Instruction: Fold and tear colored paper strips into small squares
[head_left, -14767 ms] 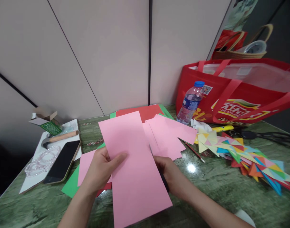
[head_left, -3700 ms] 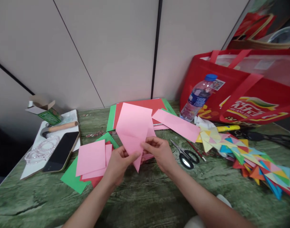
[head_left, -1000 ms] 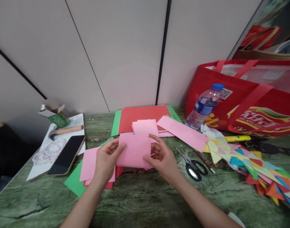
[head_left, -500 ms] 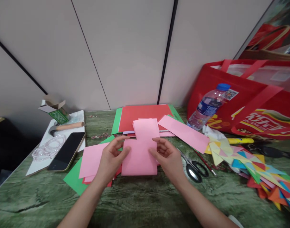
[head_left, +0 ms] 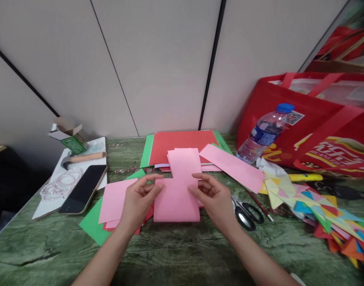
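A sheet of pink paper [head_left: 176, 201], bent over at its lower edge, is held between both hands above the table. My left hand [head_left: 142, 195] pinches its upper left corner between thumb and fingers. At the upper right corner my right hand [head_left: 211, 194] grips it the same way. Behind the held sheet lie narrower pink strips [head_left: 186, 161]. Left of my left hand is a pile of pink squares [head_left: 116, 200] over red and green sheets [head_left: 94, 224]. Scissors [head_left: 248, 214] lie just right of my right hand, their blades partly hidden by it.
Red and green sheets [head_left: 182, 141] lie at the back, a pink strip [head_left: 234, 169] to their right. A bottle [head_left: 264, 135] stands by a red bag [head_left: 325, 131]. Folded coloured paper pieces [head_left: 325, 210] lie at right; a phone [head_left: 85, 190], hammer [head_left: 85, 158] and green box [head_left: 73, 143] at left.
The held pink paper and both hands have shifted very slightly downward and right in view. The grip of both hands looks the same.
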### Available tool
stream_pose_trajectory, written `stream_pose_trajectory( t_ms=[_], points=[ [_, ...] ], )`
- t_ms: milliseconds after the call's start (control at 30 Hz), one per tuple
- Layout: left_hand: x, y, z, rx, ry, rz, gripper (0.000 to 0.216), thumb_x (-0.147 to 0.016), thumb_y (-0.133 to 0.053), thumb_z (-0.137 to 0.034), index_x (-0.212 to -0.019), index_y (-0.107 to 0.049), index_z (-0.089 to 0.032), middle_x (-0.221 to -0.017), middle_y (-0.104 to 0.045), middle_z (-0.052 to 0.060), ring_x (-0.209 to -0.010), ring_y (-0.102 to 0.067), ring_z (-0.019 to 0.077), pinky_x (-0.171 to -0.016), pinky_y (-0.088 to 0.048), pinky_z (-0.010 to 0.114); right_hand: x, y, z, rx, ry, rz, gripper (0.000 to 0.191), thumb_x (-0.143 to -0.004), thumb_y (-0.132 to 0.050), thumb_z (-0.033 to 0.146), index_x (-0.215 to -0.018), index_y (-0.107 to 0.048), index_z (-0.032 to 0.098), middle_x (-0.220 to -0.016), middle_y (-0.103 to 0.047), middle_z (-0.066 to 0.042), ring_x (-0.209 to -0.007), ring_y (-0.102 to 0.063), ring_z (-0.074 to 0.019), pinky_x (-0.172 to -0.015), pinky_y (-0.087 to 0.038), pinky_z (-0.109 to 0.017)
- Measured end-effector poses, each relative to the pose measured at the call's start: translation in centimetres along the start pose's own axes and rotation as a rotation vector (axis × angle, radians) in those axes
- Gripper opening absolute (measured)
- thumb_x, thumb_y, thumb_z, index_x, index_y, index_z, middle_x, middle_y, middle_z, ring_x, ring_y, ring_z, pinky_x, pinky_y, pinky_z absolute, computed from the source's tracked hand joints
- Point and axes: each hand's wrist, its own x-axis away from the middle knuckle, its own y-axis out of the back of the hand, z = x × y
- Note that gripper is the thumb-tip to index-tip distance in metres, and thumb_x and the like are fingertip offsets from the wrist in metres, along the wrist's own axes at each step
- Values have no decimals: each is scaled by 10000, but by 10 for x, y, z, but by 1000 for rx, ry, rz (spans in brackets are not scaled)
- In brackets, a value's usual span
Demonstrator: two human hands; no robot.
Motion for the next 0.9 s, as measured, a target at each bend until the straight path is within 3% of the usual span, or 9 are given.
stream_pose_trajectory(
  t_ms=[367, 900],
  points=[
    [0, 0, 2, -30, 7, -70, 271, -637, -695, -313, -865, -637, -178, -523, -659, -20, -476, -553, 112, -469, -414, 197, 0, 0, 4, 21, -15, -6, 295, -647, -676, 295, -904, -592, 177, -573, -557, 32, -532, -498, -108, -504, -393, -233],
    [0, 2, 2, -84, -12, -59, 242, -658, -681, -322, -853, -631, -187, -500, -638, -36, -457, -523, 94, -447, -382, 170, -1, 2, 7, 70, -26, -16, 299, -633, -683, 336, -866, -605, 166, -518, -451, 58, -496, -410, -92, -471, -329, -220]
  ],
)
